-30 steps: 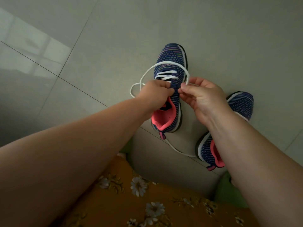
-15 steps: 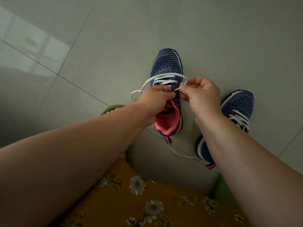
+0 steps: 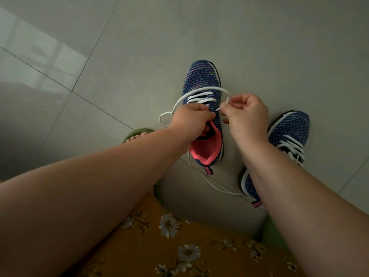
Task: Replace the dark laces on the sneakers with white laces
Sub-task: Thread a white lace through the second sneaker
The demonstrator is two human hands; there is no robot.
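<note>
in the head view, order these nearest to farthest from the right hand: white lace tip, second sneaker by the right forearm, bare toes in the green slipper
From the right hand:
1. White lace tip, pinched in its fingers, just to its left.
2. Second sneaker, on the floor to the right, partly behind the forearm.
3. Bare toes in the green slipper, far left, beyond the left hand.

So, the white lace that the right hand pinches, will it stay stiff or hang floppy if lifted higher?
Probably floppy: the white lace bends in a loose arc over the sneaker and trails slack across the floor. Only the short tip above the right hand stands up, so the end seems stiffer. It looks light.
</note>
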